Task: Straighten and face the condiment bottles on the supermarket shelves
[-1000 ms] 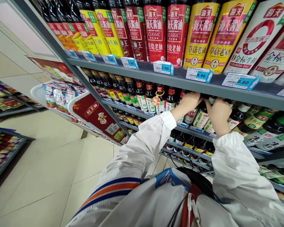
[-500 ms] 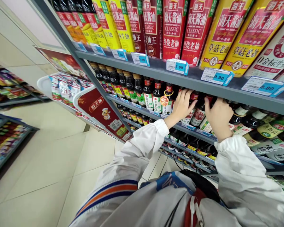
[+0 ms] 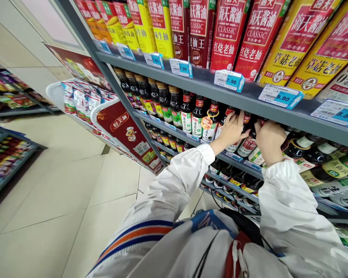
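Both my hands reach into the second shelf (image 3: 278, 116) of a shop rack, among dark soy sauce bottles with red caps. My left hand (image 3: 231, 129) is wrapped round a red-capped bottle (image 3: 224, 119) next to a bottle with a round tag (image 3: 209, 125). My right hand (image 3: 270, 139) is closed on the neck of another dark bottle (image 3: 247, 143); its fingertips are hidden behind the shelf edge. White jacket sleeves cover both arms.
Above, tall red and yellow soy sauce bottles (image 3: 229, 34) stand over blue price tags (image 3: 229, 80). Lower shelves hold small bottles (image 3: 234, 179). A red end display (image 3: 124, 129) with snack packets (image 3: 78, 102) juts into the tiled aisle (image 3: 60, 193). Another rack (image 3: 5, 162) stands at left.
My hands have shifted slightly along the bottle row and closed tighter on the bottles. The view has tilted up and right, so the shelves sit higher in frame.
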A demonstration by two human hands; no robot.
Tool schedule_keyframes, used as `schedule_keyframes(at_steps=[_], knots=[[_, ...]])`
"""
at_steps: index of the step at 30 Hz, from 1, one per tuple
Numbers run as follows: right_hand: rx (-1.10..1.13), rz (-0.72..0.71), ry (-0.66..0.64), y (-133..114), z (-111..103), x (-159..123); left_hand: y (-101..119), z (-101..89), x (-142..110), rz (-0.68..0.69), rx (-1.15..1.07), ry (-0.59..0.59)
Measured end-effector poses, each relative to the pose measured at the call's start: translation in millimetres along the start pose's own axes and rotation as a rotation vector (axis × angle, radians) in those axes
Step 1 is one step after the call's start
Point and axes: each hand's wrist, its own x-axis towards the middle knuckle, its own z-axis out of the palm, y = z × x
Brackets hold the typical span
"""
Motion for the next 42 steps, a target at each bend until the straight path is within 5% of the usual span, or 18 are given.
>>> schedule_keyframes(at_steps=[14,18,25,32,42], knots=[[-0.140,0.158,0.085,-11,-11,-8,-1,7.3,-4,-0.010,0.082,0.091],[-0.071,0.207,0.043,-5,-23,-20,-15,-12.7,-7,0.044,0.094,0.178],[0.440,-0.008,0.325,-2,-38,-90,-47,-47.2,7,-0.095,0.195,0.178],[0.635,-0.083,0.312,-16,-41,-125,-48,-27.2,22,-0.087,0.273,0.103],[0.574,-0.097,0.269,8,-23,-165,-49,-10.5,28,-0.052,0.298,0.076]])
